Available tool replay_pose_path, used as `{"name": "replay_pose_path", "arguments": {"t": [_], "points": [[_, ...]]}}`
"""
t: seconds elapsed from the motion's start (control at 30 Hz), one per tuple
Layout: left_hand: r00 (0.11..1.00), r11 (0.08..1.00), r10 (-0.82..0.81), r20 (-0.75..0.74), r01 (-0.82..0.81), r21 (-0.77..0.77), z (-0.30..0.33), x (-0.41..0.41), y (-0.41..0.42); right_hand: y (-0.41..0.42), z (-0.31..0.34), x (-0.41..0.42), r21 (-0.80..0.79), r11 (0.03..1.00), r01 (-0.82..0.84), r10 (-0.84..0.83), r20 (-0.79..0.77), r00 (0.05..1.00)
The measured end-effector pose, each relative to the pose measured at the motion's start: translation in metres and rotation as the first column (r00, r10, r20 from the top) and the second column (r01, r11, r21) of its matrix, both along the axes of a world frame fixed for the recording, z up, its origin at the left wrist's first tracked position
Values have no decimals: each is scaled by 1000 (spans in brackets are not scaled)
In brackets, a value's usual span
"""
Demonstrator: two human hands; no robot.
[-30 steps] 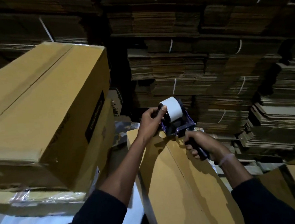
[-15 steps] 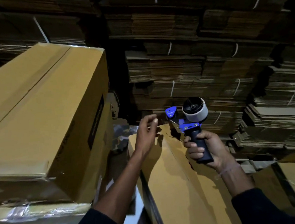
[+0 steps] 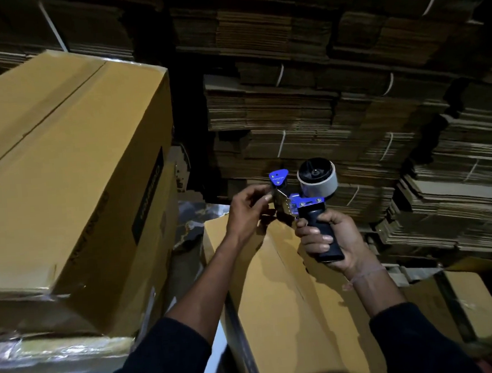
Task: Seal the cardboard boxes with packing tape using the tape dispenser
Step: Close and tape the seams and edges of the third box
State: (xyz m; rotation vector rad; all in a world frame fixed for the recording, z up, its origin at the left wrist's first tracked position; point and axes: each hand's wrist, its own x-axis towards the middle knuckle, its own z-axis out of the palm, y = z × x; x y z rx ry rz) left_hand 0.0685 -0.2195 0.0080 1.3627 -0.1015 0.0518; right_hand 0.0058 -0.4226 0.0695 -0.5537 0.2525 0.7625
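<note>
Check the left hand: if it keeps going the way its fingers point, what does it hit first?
Likely the tape dispenser. The left hand has its fingers aimed right at the front end, by the blue guard, already at or nearly touching it. The right hand grips the handle. Depth there is unclear.

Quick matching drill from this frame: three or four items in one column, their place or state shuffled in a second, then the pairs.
Things
1. tape dispenser
2. left hand
3. tall box
4. tape roll

Places or states
A. at the dispenser's front end, fingers curled
B. stacked at far left
C. handle gripped by the right hand, above the box being sealed
D. mounted on top of the dispenser

Pairs: 1-C, 2-A, 3-B, 4-D
</note>
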Motion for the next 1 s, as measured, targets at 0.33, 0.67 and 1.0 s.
{"name": "replay_pose_path", "arguments": {"t": [0.33,0.67,1.0], "points": [[980,931,-167,106,121,344,-15,65,55,18,7,49,-357,934,11,18,77,997],[926,808,-376,-46,352,473,-43,90,81,42,-28,57,-666,744,-53,172,114,978],[844,671,-509,-169,512,536,-52,106,91,42,-42,52,-621,784,-6,125,148,981]]}}
